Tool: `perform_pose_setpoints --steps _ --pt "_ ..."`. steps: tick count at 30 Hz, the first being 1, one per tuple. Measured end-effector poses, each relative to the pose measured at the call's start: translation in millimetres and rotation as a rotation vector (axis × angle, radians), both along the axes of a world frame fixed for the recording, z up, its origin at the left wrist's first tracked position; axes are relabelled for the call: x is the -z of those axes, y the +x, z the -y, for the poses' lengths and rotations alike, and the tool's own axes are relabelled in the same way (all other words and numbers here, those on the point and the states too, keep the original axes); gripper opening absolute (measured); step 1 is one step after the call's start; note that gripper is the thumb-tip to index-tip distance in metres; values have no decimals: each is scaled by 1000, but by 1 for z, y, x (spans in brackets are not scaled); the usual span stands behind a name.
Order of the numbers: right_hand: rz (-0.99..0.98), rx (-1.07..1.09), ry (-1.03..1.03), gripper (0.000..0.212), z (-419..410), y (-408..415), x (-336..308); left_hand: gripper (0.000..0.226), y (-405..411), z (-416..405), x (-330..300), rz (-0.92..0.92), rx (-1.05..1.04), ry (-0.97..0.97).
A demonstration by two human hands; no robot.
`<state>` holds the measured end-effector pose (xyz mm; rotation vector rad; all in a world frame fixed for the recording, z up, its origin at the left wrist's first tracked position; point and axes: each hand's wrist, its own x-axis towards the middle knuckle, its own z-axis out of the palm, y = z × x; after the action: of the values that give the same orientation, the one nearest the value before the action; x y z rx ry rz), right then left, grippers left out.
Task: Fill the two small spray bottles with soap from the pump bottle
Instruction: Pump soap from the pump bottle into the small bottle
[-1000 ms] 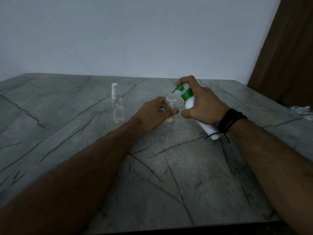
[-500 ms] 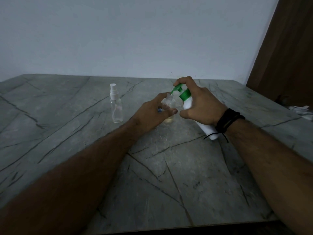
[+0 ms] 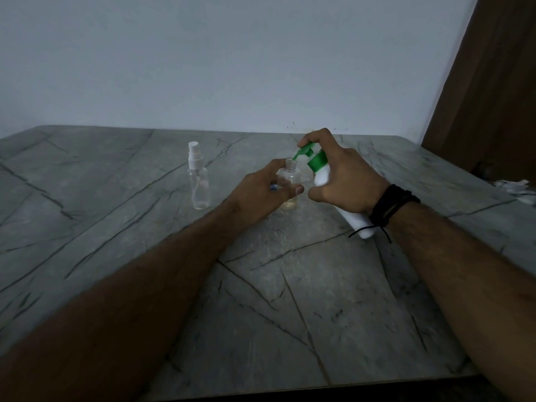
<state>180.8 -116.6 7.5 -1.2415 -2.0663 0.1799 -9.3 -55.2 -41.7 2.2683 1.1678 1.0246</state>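
Observation:
My left hand (image 3: 261, 190) grips an uncapped clear spray bottle (image 3: 290, 177) standing on the grey marble table (image 3: 261, 300); a little yellowish liquid sits at its bottom. My right hand (image 3: 345, 181) holds the white pump bottle (image 3: 322, 175) tilted, a finger on its green pump head, the nozzle tip right over the small bottle's mouth. A second clear spray bottle (image 3: 198, 181) with its white sprayer on stands upright to the left, apart from both hands. Something small and blue shows between my left fingers.
A white wall runs behind the table. A brown door or panel (image 3: 493, 82) stands at the right. Something white and crumpled (image 3: 519, 188) lies at the table's far right edge. The table's front edge is near the bottom of the view.
Both hands and bottles keep their hold and pose; the view has only shifted slightly. The pump nozzle stays over the open bottle's mouth.

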Motion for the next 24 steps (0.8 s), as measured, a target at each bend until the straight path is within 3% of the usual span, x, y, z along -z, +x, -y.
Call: perform_pose_setpoints --steps 24 --pt "26 21 -2 74 2 -2 -1 62 0 1 -2 -7 19 -35"
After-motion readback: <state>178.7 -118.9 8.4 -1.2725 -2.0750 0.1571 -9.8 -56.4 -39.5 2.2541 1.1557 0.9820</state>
